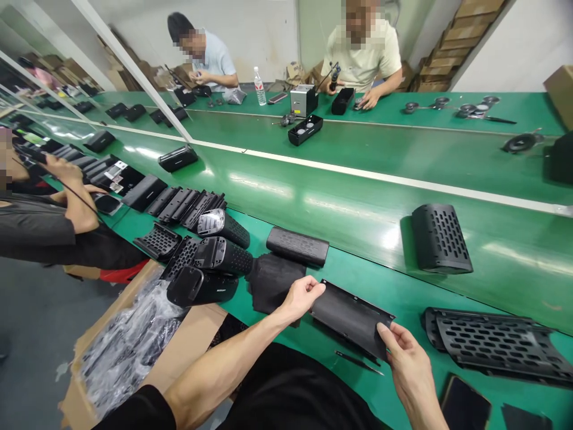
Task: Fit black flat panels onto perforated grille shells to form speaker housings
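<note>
I hold a flat black grille panel (351,315) between both hands just above the green bench (403,286). My left hand (301,297) is closed in a pinch on its left end. My right hand (409,358) grips its lower right corner with thumb and fingers. A black cloth (268,280) lies under my left hand. Black tweezers (358,362) rest on the bench below the panel. Perforated black grilles (496,343) are stacked to the right of my right hand.
A curved perforated speaker shell (441,239) stands on the green conveyor (340,197). Several speaker bodies (219,257) and a long black bar (298,245) lie at left beside an open carton of bagged parts (129,340). A co-worker's arm (67,209) reaches in at left; two people sit across the line.
</note>
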The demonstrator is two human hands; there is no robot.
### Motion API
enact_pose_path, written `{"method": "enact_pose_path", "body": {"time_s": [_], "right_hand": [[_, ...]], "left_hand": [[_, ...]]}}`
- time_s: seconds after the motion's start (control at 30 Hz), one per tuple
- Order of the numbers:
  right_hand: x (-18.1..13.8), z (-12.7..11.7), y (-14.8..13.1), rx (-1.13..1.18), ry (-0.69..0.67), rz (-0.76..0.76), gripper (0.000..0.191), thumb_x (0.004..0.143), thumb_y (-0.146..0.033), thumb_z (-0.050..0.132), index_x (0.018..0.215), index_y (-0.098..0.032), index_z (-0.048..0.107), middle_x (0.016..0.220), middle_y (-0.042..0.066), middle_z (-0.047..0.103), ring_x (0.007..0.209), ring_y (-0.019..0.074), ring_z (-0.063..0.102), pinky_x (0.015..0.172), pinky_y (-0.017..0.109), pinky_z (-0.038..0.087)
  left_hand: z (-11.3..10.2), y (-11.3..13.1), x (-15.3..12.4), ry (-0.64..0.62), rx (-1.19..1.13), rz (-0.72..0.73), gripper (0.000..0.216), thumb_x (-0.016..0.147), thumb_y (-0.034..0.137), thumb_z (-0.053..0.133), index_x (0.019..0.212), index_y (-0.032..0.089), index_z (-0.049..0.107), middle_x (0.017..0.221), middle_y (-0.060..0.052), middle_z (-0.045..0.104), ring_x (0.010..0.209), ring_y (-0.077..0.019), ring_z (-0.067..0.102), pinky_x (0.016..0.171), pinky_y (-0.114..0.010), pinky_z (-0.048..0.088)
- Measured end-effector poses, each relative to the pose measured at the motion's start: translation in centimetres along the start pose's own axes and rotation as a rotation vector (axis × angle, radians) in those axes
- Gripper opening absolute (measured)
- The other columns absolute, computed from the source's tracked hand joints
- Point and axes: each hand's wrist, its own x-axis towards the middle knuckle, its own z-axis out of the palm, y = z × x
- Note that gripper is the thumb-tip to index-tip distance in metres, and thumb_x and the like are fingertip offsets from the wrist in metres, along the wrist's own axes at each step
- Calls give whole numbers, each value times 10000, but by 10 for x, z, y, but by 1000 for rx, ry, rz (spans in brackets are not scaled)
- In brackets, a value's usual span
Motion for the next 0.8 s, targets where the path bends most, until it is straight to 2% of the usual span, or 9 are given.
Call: {"method": "enact_pose_path", "body": {"time_s": [0.17,0.4,0.53,0.63,0.8], "right_hand": [[-15,0,-16,88,-31,29,730,522,-627,939,1037,-184,672,920,45,724,739,183,607,580,269,445],[-26,-1,-24,109,-32,26,673,520,-608,957,975,-196,681,833,6,679,657,139,531,514,242,387],[-32,-7,-22,112,-64,11,649,596,-630,928,1021,-212,671,799,-17,632,594,112,447,499,242,361],[-36,-12,-20,116,-89,-7,638,637,-627,913,1070,-231,661,831,-18,623,625,121,457,529,246,383],[-41,-18,-17,108,-102,-19,599,664,-606,913,1079,-259,656,840,-30,583,646,117,444,548,230,385]], "left_hand": [[-8,8,-16,-76,-132,-44,387,827,564,694,890,221,526,662,88,500,417,-73,443,395,-215,425],[-9,17,-27,-69,-278,-30,446,814,609,732,848,214,528,594,96,481,373,-76,435,328,-212,423],[-13,17,-30,-54,-310,-8,429,835,585,739,855,199,553,603,96,452,417,-58,402,361,-178,369],[-19,15,-34,-73,-360,39,405,810,503,805,898,173,588,666,80,486,513,-39,400,440,-147,338],[-27,17,-44,-194,-489,4,491,725,451,879,1020,173,603,840,33,564,602,-65,517,474,-167,433]]}}
